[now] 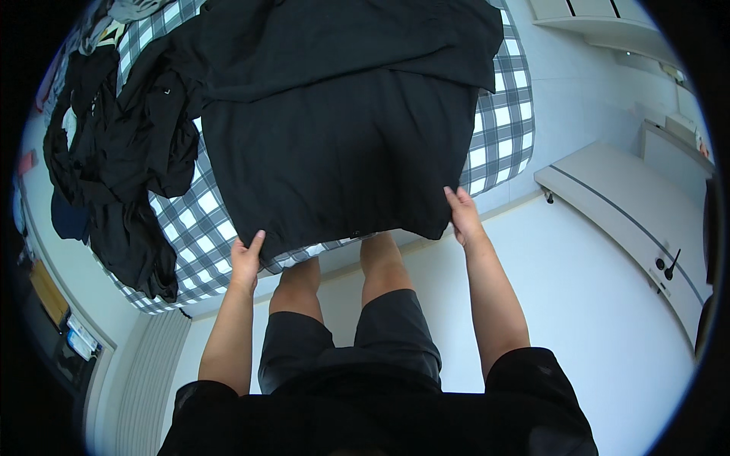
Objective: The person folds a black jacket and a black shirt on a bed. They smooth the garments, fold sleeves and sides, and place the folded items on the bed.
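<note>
A wide black garment [342,148] is spread out in front of me, its near hem held up off the bed's edge. My left hand [246,259] pinches the hem's left corner, thumb on top. At the right corner, my right hand [465,215] grips the side edge near the hem. A fold runs across the cloth's middle, and its far end passes out of the top of the view. Beneath lies a grey and white checked bed cover [505,131].
Crumpled black clothing [131,137] lies on the bed's left side, with a dark navy cloth [69,216] by it. More clothes [134,8] are heaped at the far left. A white door [621,211] with a black handle stands to the right. My legs [385,273] are against the near bed edge.
</note>
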`<state>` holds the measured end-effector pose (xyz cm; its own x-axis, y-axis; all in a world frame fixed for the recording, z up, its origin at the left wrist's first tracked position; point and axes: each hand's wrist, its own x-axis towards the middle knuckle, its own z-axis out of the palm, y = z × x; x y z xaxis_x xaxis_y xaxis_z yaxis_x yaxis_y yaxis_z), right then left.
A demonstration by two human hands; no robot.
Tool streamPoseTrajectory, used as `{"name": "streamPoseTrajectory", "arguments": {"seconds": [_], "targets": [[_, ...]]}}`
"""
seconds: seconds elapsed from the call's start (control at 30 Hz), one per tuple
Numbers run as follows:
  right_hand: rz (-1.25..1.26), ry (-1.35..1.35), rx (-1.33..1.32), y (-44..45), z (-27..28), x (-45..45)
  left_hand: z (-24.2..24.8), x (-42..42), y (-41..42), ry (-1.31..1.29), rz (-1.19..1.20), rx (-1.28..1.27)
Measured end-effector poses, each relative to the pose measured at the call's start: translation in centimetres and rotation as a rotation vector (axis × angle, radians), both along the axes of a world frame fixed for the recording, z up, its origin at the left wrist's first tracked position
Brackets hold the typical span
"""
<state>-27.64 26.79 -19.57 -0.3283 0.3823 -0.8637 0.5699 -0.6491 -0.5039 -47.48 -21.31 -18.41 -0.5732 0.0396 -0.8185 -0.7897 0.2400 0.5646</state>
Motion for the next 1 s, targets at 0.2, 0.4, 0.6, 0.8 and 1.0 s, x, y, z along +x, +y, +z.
{"name": "streamPoseTrajectory", "arguments": {"seconds": [0.2,0.4,0.6,0.8,1.0], "targets": [[0.227,-0.115,0.723,4.6,-5.4,7.0,1.1,0.7,-0.5,-0.085,0.017,-0.049],[-0.036,-0.259,0.111,-0.8,-2.8,4.4,-1.9,3.9,-2.9,-0.024,0.077,0.005],[-0.109,0.017,-0.270,-1.5,-0.1,8.0,-0.8,3.4,-2.0,-0.133,0.193,0.235],[-0.102,-0.151,0.006,-4.7,6.2,9.7,7.0,4.6,-1.1,-0.182,0.173,0.120],[0.030,-0.381,-0.174,-9.1,14.5,19.3,16.3,10.6,-5.8,-0.450,0.067,-0.141]]}}
